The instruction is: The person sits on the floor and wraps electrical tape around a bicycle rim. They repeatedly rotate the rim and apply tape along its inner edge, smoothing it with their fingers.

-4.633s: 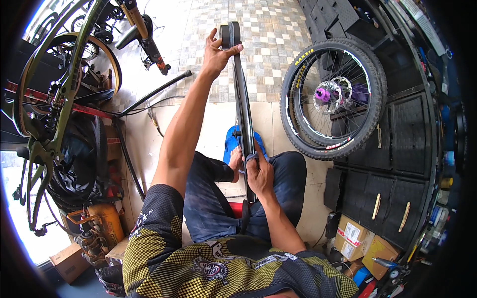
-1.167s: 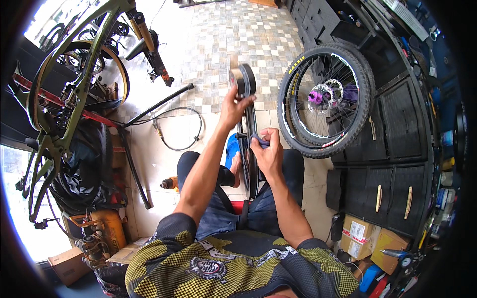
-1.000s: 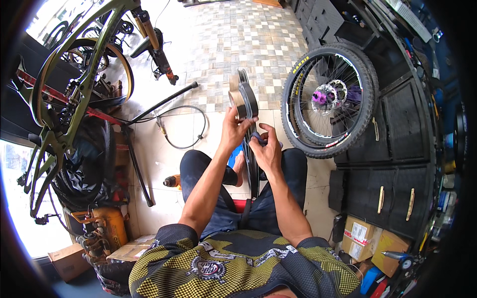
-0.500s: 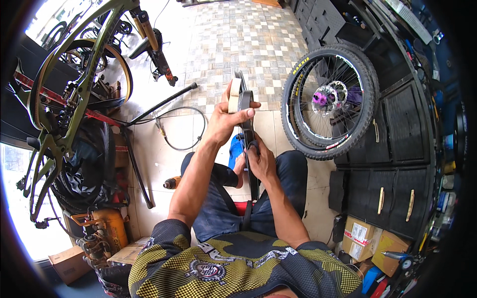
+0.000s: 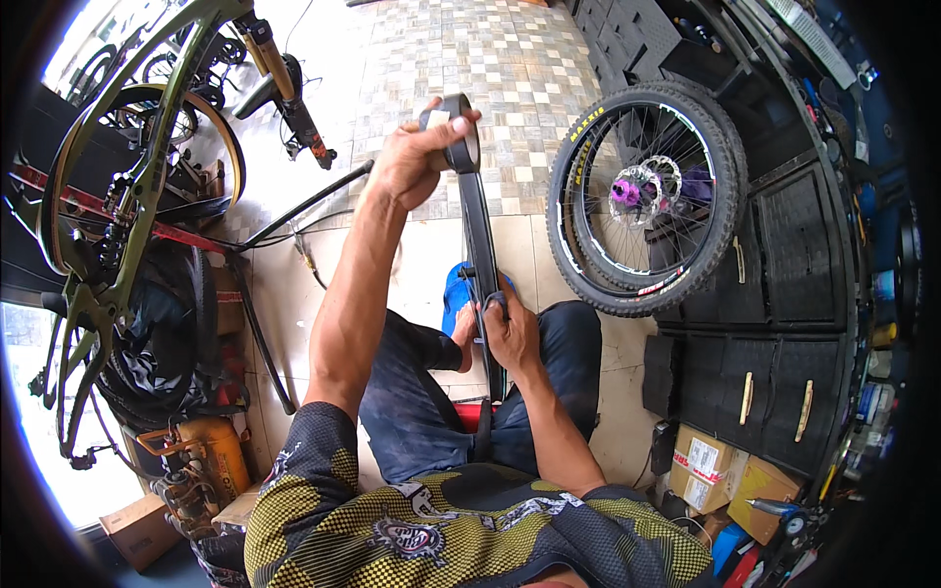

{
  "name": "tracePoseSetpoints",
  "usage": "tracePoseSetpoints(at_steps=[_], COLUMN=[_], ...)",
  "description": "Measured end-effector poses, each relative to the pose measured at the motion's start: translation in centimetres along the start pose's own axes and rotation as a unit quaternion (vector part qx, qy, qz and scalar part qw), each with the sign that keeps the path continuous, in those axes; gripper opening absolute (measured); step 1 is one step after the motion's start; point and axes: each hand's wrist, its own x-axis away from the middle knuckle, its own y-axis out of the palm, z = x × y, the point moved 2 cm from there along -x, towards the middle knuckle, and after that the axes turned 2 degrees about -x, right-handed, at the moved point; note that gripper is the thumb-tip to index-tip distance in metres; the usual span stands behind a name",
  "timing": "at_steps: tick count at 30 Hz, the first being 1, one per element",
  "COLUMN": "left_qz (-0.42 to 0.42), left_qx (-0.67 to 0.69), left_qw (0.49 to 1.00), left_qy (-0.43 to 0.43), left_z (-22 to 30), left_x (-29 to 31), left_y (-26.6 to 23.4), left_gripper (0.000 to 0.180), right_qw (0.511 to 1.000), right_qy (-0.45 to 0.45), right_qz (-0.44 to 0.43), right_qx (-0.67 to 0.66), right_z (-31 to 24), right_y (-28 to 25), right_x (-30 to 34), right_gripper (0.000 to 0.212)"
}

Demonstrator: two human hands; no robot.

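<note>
L hand held a dark tape roll; from it a strip ran straight to R hand, which gripped a grey cloth at the wheel rim btwn the knees. R hand hid part of the rim. Floor was pale tile nearby, w/ checkered tile farther. To R, two tyred wheels stood before black cabinets; to L were a green bike frame and a black bar.
</note>
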Motion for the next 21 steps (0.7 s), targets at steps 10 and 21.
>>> tracePoseSetpoints(at_steps=[10,21], left_qz=[0.030,-0.032], left_qx=[-0.110,-0.027], left_qw=[0.979,0.991], left_qy=[0.172,0.130], left_z=[6.1,8.3], left_x=[-5.7,-11.4], left_y=[0.3,-3.2], left_gripper=[0.035,0.037], right_qw=[0.999,0.999], right_qy=[0.035,0.027], right_qz=[-0.032,-0.029], right_qx=[-0.009,-0.010], right_z=[0.4,0.8], right_y=[0.0,-0.1], right_x=[0.1,0.3], right_gripper=[0.065,0.065])
